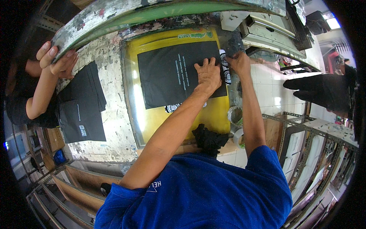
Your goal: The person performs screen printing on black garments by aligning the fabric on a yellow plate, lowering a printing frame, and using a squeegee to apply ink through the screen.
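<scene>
A black fabric piece with small white print lies flat on a yellow platen. My left hand presses flat on the fabric's right part, fingers spread. My right hand is closed at the fabric's right edge, beside a black-and-white printed strip. A raised screen frame with a green mesh arches over the platen.
Another person's hands hold the frame's left end. A stack of black fabric pieces lies on the paint-stained table. A black rag and two tape rolls sit by the platen's near corner. At right, a person holds a black garment.
</scene>
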The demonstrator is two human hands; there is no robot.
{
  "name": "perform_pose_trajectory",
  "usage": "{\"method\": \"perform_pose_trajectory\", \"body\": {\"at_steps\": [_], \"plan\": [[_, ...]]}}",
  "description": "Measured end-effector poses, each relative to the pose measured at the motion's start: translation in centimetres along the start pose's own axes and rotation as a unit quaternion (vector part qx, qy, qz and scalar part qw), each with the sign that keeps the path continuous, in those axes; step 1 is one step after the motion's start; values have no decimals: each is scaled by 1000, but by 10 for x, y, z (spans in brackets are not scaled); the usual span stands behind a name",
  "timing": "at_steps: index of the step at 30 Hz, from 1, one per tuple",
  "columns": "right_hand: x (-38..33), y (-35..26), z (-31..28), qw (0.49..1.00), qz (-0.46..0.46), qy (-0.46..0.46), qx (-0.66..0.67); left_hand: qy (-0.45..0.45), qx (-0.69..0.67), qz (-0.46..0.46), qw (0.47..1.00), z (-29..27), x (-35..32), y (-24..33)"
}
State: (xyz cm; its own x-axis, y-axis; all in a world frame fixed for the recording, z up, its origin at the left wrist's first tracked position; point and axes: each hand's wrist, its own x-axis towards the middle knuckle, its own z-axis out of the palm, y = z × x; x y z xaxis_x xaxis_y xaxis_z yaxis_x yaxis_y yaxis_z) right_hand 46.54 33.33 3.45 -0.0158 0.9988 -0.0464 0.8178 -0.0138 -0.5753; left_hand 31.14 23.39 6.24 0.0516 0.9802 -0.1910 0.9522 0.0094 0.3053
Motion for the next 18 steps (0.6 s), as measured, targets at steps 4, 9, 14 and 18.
{"method": "perform_pose_trajectory", "body": {"at_steps": [4,9,14,18], "plan": [[4,-25,1,993,42,30,-109,8,-3,0,1000,1,0,-1],[4,-18,8,990,27,41,-135,-13,8,-4,1000,-2,0,1],[-22,-7,3,989,37,17,-141,0,7,-7,1000,2,-1,0],[-47,3,-6,990,5,7,-139,-7,6,-10,1000,-1,-1,1]]}}
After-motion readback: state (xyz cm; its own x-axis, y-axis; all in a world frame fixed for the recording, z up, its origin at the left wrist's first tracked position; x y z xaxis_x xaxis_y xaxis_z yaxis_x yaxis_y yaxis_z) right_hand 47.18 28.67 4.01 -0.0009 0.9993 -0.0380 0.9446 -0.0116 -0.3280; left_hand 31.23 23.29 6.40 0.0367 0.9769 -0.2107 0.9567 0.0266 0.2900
